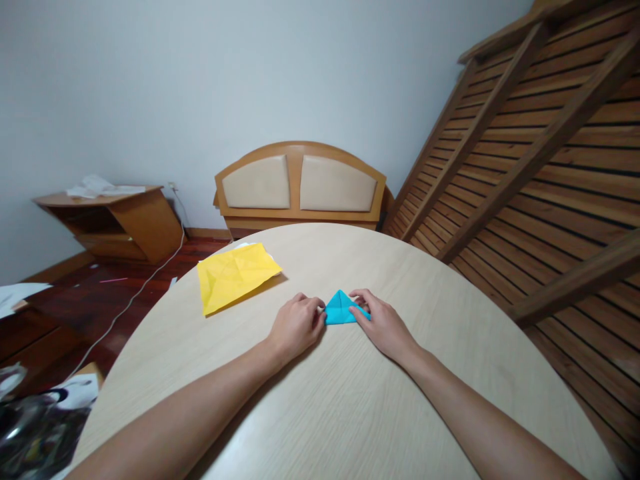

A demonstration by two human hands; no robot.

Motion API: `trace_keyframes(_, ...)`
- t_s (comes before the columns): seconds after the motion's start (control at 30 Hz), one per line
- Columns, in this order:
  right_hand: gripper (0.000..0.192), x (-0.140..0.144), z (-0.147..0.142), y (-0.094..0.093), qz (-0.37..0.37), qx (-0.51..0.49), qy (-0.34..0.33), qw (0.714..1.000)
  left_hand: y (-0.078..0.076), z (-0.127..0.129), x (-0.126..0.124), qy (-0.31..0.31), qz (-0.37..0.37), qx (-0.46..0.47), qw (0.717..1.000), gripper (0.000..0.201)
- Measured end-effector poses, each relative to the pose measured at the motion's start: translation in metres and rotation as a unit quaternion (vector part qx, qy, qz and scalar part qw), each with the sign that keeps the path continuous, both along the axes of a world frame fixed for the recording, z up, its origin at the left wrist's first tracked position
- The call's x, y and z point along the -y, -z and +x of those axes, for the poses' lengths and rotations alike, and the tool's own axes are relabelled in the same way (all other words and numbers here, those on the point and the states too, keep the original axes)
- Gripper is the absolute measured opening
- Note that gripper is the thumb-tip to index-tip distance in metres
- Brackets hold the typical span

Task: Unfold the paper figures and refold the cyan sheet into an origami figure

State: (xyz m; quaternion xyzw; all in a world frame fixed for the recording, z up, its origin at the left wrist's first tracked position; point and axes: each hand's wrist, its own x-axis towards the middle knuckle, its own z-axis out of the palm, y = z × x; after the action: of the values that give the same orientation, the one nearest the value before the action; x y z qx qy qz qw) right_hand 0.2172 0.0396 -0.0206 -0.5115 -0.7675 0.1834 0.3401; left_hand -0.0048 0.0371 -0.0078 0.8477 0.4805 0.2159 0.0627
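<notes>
A small piece of folded blue paper (pixel 340 309), triangular at its top with creases across it, is on the round table between my hands. My left hand (pixel 299 323) is closed at its left corner, with the fingertips pinching the edge. On the other side, my right hand (pixel 381 321) grips the right corner, its thumb on top and its fingers behind. The parts of the paper under my fingers are hidden. To the left of my hands lies a creased yellow sheet of paper (pixel 237 277), with some white paper showing from under its far edge.
The pale round table (pixel 390 413) fills the foreground. Beyond it stands a wooden headboard (pixel 295 180) with two cream panels. A slatted wooden frame (pixel 530 173) leans at the right. A low cabinet (pixel 145 227), a white cable (pixel 137 293) and clutter are at the left.
</notes>
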Motion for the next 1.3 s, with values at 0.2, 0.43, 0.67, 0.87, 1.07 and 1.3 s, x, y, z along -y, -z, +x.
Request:
trace_keyframes(0.2,0.022,-0.004,-0.001,0.001,0.029,0.056,-0.019,0.998,-0.001,0.001,0.001,0.040,0.042,-0.074,0.996,0.029)
trace_keyframes(0.43,0.029,-0.001,-0.003,-0.002,0.035,0.115,-0.024,0.992,0.000,0.002,0.001,0.036,0.037,-0.105,0.993,0.029)
trace_keyframes(0.67,0.028,0.001,-0.004,-0.006,0.054,0.165,-0.037,0.984,-0.001,0.004,0.001,0.046,0.037,-0.089,0.994,0.031)
trace_keyframes(0.87,0.027,0.001,-0.001,-0.004,0.055,0.179,-0.048,0.981,0.001,0.001,-0.001,0.096,0.043,-0.048,0.993,0.029)
trace_keyframes(1.07,0.030,0.000,-0.001,-0.004,0.052,0.192,-0.048,0.979,0.003,0.000,-0.007,0.143,0.021,-0.031,0.989,0.032)
trace_keyframes(1.3,0.030,-0.001,0.000,-0.003,0.053,0.194,-0.053,0.978,0.005,-0.003,-0.010,0.147,0.011,-0.026,0.989,0.034)
